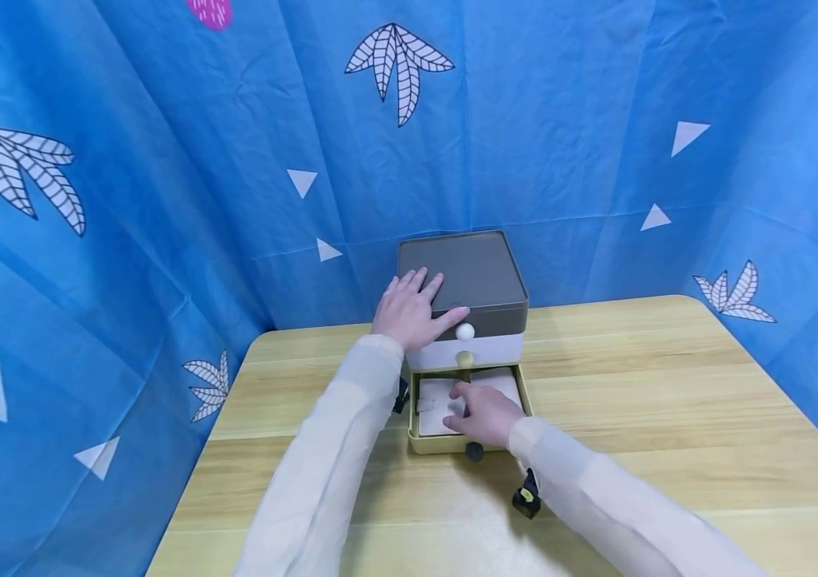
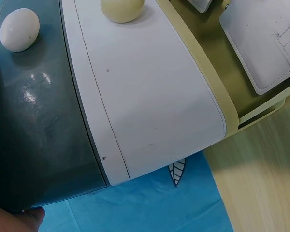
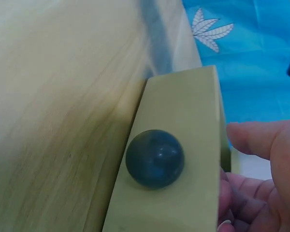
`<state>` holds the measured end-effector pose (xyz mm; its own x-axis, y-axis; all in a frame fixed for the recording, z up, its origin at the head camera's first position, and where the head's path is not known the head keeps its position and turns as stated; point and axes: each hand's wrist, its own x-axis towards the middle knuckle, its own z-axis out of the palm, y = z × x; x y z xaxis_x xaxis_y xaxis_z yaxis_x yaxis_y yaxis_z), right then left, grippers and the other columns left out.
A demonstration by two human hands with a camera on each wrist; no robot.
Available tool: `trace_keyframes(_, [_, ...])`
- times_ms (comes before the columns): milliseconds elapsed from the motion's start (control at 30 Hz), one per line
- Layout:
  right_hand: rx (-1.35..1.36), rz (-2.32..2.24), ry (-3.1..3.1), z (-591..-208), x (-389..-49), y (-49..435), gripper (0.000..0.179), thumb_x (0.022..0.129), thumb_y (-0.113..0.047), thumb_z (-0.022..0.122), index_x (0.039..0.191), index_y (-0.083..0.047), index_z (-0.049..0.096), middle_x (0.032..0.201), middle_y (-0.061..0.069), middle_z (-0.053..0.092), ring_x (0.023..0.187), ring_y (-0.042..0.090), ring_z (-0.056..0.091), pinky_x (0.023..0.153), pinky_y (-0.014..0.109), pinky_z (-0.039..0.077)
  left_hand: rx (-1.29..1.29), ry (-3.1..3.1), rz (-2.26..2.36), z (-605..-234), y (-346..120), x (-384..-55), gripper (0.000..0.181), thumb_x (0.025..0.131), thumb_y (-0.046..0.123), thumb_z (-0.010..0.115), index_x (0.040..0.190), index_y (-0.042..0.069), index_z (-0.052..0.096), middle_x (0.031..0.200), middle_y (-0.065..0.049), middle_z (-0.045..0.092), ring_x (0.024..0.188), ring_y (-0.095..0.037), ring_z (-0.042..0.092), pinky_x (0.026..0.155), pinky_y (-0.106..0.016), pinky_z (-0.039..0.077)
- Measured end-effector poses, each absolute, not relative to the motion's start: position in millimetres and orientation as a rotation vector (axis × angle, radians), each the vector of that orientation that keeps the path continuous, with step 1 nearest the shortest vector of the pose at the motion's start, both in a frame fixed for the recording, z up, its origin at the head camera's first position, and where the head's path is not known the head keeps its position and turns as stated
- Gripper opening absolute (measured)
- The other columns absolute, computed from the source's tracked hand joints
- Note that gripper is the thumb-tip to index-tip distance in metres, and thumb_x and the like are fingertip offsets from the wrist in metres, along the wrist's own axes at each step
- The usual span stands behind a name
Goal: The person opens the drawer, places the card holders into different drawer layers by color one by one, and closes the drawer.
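Note:
A small three-tier drawer box [image 1: 462, 268] has a dark grey top tier, a white middle one and an olive-yellow bottom drawer [image 1: 445, 445], which is pulled out. Flat on the box's top, toward its left front corner, rests my left hand [image 1: 409, 312] with fingers spread. My right hand [image 1: 489, 413] reaches over the drawer's front wall, its fingers inside and its thumb apart. Nothing shows between them, though the fingertips are partly hidden behind the wall in the right wrist view. Inside lie flat whitish pieces; one stitched piece [image 2: 261, 43] resembles a small leather case.
A dark round knob [image 3: 155, 159] sits on the drawer front. White [image 1: 465, 332] and yellowish [image 1: 465, 359] knobs mark the upper tiers. The box stands on a wooden table [image 1: 639, 401], near its back edge, before a blue patterned curtain [image 1: 553, 120].

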<state>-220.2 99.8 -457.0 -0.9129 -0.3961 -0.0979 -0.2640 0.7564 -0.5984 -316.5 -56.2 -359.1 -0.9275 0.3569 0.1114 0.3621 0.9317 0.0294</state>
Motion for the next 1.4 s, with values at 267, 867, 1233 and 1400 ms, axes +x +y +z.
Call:
trace_keyframes(267, [-0.602,-1.041,2.733,-447.7,-208.9,112.1,0.036,0.089,-0.031,0.068,0.114,-0.007,0.065,0.069,-0.007,0.055,0.062,0.009,0.051,0.06,0.029,0.044,-0.556,-2.985,-0.074,-358.3,-56.0,-316.2,0.095,0.082,0.085,0.016,0.154,0.024,0.024,0.158,-0.006,0.022,0.146,-0.023,0.014,0.118,-0.042,0.008])
trace_keyframes(867, [-0.624,-1.147,2.696,-453.6,-172.4,141.6,0.017,0.092,-0.041,0.062,0.087,-0.025,0.067,0.069,-0.015,0.059,0.062,0.003,0.053,0.061,0.024,0.045,-0.559,-2.975,-0.087,-356.6,-53.1,-316.8,0.094,0.082,0.085,0.015,0.153,0.025,0.024,0.158,-0.005,0.022,0.146,-0.023,0.014,0.118,-0.042,0.008])
trace_keyframes(1233, [-0.554,-1.158,2.687,-465.5,-163.0,147.0,0.018,0.091,-0.04,0.064,0.088,-0.023,0.07,0.07,-0.016,0.058,0.063,0.004,0.052,0.063,0.024,0.046,-0.552,-2.969,-0.07,-358.6,-54.9,-317.0,0.094,0.082,0.085,0.014,0.153,0.024,0.025,0.158,-0.006,0.022,0.146,-0.023,0.016,0.118,-0.042,0.009])
trace_keyframes(1400, [-0.507,-1.165,2.669,-470.4,-159.7,148.2,0.022,0.091,-0.042,0.063,0.089,-0.021,0.07,0.069,-0.012,0.061,0.059,0.005,0.054,0.064,0.025,0.046,-0.549,-2.963,-0.065,-359.6,-55.4,-317.8,0.095,0.081,0.085,0.014,0.153,0.025,0.025,0.158,-0.006,0.022,0.146,-0.023,0.016,0.117,-0.042,0.009])
